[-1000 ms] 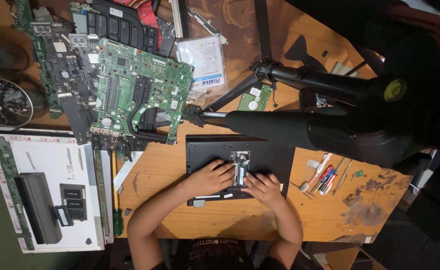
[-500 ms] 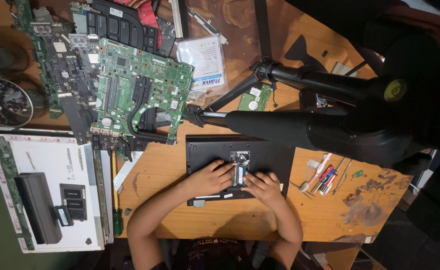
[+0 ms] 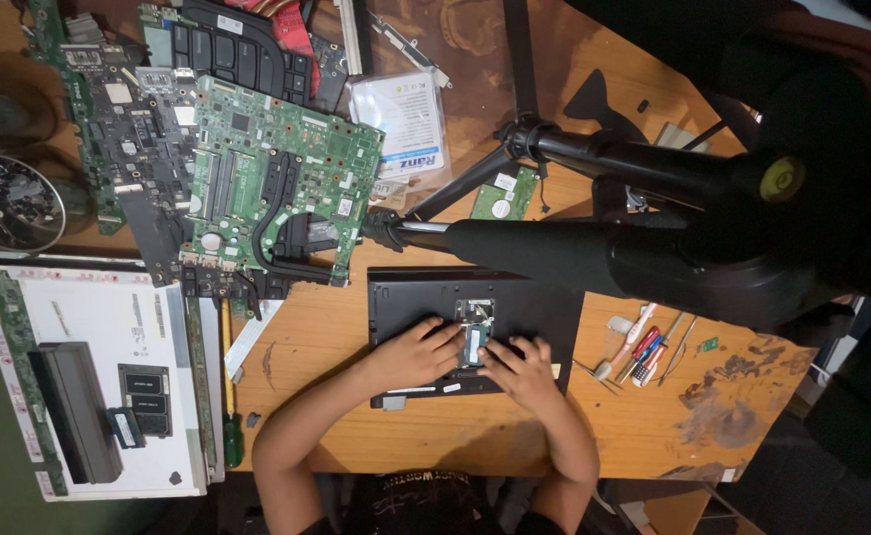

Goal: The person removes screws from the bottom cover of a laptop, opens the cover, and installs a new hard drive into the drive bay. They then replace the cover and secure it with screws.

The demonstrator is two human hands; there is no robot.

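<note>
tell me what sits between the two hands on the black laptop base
In the head view, a small memory module lies in an open slot of the black laptop base, between the left hand and the right hand; both hands' fingertips touch it.

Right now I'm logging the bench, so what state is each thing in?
Black laptop base: flat, small bay open.
Memory module: in the bay, fingers on both sides.
Left hand: on the base.
Right hand: on the base.
Green motherboard: bare, lying loose.
Display panel: removed, lying flat.

One head view looks straight down from well above the wooden table.
</note>
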